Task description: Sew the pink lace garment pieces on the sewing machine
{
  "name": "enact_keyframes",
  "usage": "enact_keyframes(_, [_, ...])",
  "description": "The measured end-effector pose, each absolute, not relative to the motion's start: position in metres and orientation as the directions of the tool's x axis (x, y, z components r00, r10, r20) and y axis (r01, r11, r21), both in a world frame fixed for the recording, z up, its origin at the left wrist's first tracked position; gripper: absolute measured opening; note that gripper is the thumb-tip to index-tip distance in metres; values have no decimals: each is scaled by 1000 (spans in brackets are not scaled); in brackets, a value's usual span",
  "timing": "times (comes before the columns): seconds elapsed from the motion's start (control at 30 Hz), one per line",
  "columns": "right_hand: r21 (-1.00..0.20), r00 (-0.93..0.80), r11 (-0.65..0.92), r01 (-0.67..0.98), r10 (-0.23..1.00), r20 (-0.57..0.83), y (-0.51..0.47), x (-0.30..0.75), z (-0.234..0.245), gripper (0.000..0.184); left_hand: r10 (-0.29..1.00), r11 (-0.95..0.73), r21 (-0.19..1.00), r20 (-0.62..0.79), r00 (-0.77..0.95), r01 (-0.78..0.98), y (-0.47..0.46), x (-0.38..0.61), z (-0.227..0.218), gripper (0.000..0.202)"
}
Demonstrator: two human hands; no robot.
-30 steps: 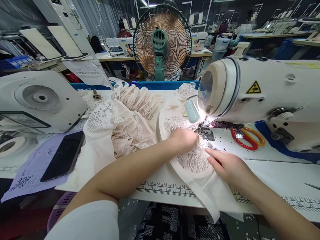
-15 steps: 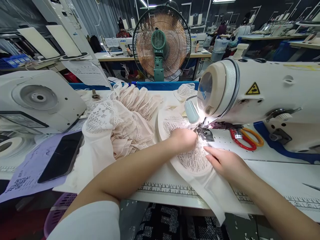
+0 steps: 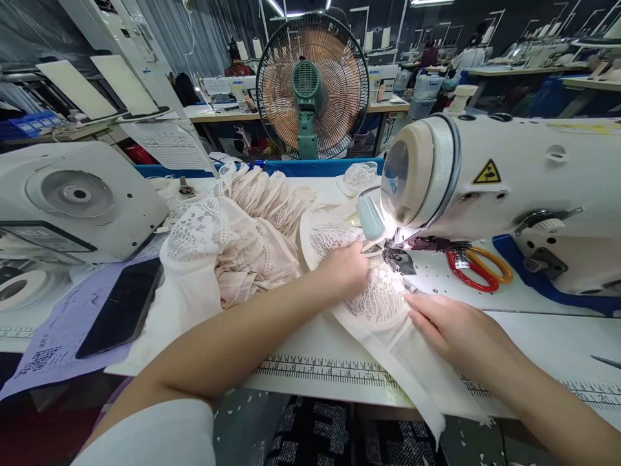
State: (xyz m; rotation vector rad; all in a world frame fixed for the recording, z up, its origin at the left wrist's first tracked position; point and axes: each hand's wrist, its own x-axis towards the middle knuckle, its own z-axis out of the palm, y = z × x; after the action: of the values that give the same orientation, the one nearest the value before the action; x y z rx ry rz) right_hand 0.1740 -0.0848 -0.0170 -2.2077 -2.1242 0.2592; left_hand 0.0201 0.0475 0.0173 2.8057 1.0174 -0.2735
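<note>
A cream lace bra (image 3: 373,304) lies under the lit needle area of the sewing machine (image 3: 504,175), with one band end hanging over the table's front edge. My left hand (image 3: 344,268) is closed at the left of the presser foot (image 3: 398,259), gripping the bra by its lace part; the fingertips are partly hidden. A short pale strip runs from that hand toward the foot. My right hand (image 3: 446,323) pinches the bra's edge between thumb and fingers, right of the lace cup and just in front of the foot.
A heap of cream lace bras (image 3: 242,239) lies to the left. Beyond it are a black phone (image 3: 121,307) on purple paper and another machine head (image 3: 77,194). Red-handled scissors (image 3: 470,272) rest under the machine arm. A large fan (image 3: 313,84) stands behind the table.
My left hand has moved left, away from the presser foot, and a pale strip now shows beside it. My right hand has shifted slightly right and toward me; the bra's hanging end sits lower.
</note>
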Motion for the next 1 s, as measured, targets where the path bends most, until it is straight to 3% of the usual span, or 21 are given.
enact_keyframes(0.1, [-212,-77,73,975,997,-13,-96,180,-23,37,573,-812,11,-179,800,584,35,1,18,61])
enact_keyframes(0.2, [-223,-97,100,970,995,24,-100,184,-30,40,535,-837,-42,-274,799,546,29,-14,18,95])
enact_keyframes(0.27, [-215,-99,100,972,995,15,-98,185,-33,41,529,-838,-48,-320,786,544,30,-18,16,106])
enact_keyframes(0.73, [-86,54,-79,993,962,-266,-61,179,-14,42,671,-690,-30,-400,624,723,73,-9,20,109])
enact_keyframes(1.0, [-25,86,-96,995,957,-279,-46,169,-10,46,681,-687,5,-346,646,727,100,-5,21,110])
